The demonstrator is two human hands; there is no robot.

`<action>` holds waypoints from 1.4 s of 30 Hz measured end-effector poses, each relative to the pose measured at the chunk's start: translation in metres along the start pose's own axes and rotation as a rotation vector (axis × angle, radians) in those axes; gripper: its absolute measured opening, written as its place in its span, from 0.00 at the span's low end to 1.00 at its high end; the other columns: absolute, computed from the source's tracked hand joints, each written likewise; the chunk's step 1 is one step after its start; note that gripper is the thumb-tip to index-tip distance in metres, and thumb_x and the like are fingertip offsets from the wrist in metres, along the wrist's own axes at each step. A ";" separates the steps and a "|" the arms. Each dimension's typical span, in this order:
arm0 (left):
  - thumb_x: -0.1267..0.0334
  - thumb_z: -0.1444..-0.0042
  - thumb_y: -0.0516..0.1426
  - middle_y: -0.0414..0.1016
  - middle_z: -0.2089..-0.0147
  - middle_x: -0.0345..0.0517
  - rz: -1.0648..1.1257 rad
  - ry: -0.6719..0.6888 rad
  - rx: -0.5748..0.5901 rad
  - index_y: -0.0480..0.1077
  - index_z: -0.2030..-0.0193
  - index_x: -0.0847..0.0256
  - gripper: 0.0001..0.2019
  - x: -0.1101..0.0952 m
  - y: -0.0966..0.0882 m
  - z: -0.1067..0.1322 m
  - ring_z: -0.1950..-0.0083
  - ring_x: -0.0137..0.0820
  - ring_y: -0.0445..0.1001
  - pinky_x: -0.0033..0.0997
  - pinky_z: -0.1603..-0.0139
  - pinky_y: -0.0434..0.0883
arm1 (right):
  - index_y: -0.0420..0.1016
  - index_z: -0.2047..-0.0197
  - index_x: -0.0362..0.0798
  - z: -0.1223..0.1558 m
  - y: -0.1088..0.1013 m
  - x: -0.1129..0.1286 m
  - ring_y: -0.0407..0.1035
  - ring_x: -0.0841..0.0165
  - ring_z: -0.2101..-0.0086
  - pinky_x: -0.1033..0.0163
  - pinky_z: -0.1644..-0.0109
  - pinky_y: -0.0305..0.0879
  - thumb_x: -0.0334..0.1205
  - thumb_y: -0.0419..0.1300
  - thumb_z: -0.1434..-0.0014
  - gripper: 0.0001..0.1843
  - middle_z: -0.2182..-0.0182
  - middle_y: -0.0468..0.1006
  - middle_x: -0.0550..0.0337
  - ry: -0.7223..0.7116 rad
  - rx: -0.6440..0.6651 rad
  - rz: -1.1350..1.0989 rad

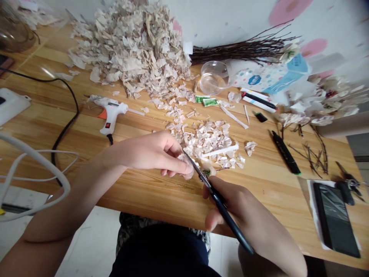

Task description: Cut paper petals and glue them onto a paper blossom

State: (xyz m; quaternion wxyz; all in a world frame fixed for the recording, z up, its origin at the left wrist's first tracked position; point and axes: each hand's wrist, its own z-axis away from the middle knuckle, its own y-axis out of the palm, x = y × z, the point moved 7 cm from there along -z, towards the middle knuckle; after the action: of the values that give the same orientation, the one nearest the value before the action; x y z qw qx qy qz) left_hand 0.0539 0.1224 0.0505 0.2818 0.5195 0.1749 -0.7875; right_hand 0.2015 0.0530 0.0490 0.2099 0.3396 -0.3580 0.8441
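My left hand (152,152) pinches a pale, papery petal-like piece (188,170) between thumb and fingers over the near part of the table. In my right hand (235,200) are scissors with dark handles (232,225), their blades reaching up and left to the held piece. Whether the blades touch it I cannot tell. Just beyond both hands lies a small heap of cut pale flakes (211,138), with a white strip (220,151) across it. Close to the scissors' pivot is a small flower-like bit (208,170) with a green centre and a thin twig.
A large pile of dry pale petals (138,46) stands at the back. Left are a glue gun (111,111), a black cable (75,96) and white cords. Dark twigs (239,50), a clear cup (213,79), markers (284,152), a phone (336,219) and pliers (347,184) lie rightward.
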 end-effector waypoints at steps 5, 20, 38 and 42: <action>0.62 0.49 0.61 0.72 0.81 0.40 -0.053 -0.018 0.040 0.78 0.76 0.59 0.07 0.002 0.000 0.001 0.81 0.26 0.67 0.23 0.80 0.61 | 0.66 0.71 0.50 0.002 -0.002 -0.009 0.65 0.69 0.75 0.66 0.71 0.56 0.54 0.57 0.38 0.18 0.76 0.73 0.65 -0.033 -0.038 -0.065; 0.66 0.47 0.60 0.76 0.74 0.39 -0.484 0.093 -0.423 0.76 0.72 0.61 0.04 -0.004 0.028 0.001 0.72 0.31 0.73 0.29 0.71 0.65 | 0.76 0.67 0.47 -0.022 -0.013 -0.006 0.66 0.72 0.74 0.68 0.70 0.60 0.37 0.68 0.46 0.05 0.75 0.72 0.64 -0.205 -0.458 -0.499; 0.75 0.47 0.62 0.82 0.57 0.39 -0.623 0.738 -0.838 0.76 0.51 0.45 0.21 -0.010 0.024 0.035 0.60 0.34 0.79 0.48 0.31 0.54 | 0.70 0.67 0.48 -0.041 -0.008 -0.017 0.56 0.78 0.86 0.73 0.84 0.55 0.41 0.73 0.53 0.16 0.83 0.65 0.72 -0.170 -0.427 -0.900; 0.70 0.44 0.61 0.80 0.56 0.42 -0.474 0.629 -0.902 0.75 0.52 0.51 0.14 -0.004 0.015 0.027 0.55 0.35 0.77 0.42 0.35 0.60 | 0.68 0.68 0.49 -0.039 -0.014 -0.022 0.57 0.79 0.84 0.73 0.83 0.56 0.39 0.72 0.52 0.15 0.81 0.66 0.72 -0.176 -0.512 -0.894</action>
State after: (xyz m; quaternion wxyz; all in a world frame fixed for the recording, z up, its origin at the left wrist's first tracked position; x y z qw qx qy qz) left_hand 0.0455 0.0967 0.0654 0.2260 0.5037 0.6779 -0.4855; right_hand 0.2084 0.0887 0.0202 0.5951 0.4666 -0.3892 0.5260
